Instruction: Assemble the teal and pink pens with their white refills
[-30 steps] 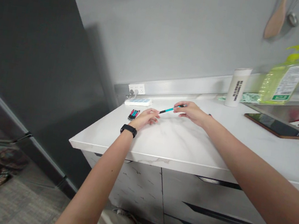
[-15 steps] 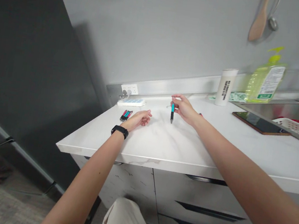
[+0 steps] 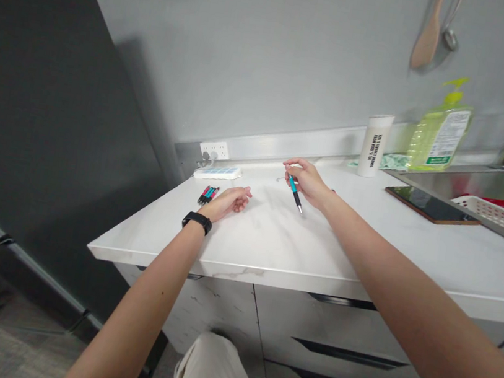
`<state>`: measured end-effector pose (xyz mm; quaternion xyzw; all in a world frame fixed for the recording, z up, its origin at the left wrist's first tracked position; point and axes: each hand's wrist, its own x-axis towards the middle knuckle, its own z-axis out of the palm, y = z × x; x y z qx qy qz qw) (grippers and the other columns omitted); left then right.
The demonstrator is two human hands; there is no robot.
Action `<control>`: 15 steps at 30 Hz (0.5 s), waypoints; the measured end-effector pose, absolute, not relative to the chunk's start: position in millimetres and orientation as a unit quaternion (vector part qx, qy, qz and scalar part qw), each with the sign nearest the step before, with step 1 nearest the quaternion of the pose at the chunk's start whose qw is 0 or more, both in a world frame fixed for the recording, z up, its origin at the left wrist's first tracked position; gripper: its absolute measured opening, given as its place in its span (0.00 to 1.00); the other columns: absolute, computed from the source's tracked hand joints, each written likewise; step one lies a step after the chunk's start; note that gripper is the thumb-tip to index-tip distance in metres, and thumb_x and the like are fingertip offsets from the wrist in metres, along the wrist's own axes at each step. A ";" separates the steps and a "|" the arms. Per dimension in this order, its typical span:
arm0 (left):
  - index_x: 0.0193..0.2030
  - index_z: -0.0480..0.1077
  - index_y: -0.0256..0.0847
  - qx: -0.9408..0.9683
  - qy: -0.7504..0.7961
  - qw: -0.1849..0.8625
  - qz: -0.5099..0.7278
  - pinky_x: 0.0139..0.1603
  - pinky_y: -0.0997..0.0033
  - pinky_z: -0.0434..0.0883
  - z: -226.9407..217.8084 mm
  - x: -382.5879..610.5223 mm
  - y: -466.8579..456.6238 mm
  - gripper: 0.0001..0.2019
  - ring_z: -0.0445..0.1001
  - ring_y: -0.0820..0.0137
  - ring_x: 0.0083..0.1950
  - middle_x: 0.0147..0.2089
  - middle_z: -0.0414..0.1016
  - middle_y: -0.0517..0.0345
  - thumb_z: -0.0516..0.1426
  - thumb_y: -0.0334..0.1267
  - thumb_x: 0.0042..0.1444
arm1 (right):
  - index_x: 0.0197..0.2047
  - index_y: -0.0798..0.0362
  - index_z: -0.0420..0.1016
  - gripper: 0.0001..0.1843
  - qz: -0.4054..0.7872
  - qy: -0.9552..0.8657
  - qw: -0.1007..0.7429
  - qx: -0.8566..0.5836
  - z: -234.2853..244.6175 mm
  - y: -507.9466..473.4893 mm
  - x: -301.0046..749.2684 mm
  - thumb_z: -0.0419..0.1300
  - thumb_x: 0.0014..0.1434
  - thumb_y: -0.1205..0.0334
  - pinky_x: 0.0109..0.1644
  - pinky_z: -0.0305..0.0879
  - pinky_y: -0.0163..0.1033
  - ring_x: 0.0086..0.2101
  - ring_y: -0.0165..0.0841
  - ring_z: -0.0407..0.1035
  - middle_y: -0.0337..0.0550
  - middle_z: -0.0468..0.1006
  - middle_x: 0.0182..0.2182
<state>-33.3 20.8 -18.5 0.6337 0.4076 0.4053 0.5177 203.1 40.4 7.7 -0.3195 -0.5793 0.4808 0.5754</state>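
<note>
A blue pen [image 3: 295, 190] with a black grip is pinched in the fingertips of my right hand [image 3: 306, 179] above the white countertop [image 3: 268, 235]. Its metal tip slants down to the right. My left hand [image 3: 229, 203], with a black band on the wrist, rests on the counter, its fingers loosely curled and slightly apart, holding nothing. Just left of it lies a row of several blue and red pens [image 3: 208, 195] side by side. A small dark and reddish end of something shows behind my right wrist; the rest is hidden.
A white power strip [image 3: 217, 173] lies by the wall socket [image 3: 214, 149]. To the right stand a white tube [image 3: 375, 147] and a yellow-green pump bottle [image 3: 440, 137]. A phone [image 3: 431, 205] lies beside the sink [image 3: 459, 179]. A dark cabinet or fridge side [image 3: 66, 113] bounds the left.
The pen in my right hand has swung from nearly upright to a slant, its tip moving right. The whole view has shifted slightly; my left hand stays by the pens.
</note>
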 end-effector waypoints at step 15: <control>0.32 0.68 0.36 0.662 0.412 0.490 0.390 0.26 0.75 0.58 -17.3 -30.8 11.7 0.16 0.61 0.79 0.23 0.23 0.65 0.64 0.61 0.49 0.49 | 0.39 0.50 0.67 0.14 0.488 -0.617 0.565 -0.247 8.0 38.7 201.2 0.62 0.49 0.58 0.21 0.50 0.29 0.20 0.25 0.60 0.32 0.68 0.21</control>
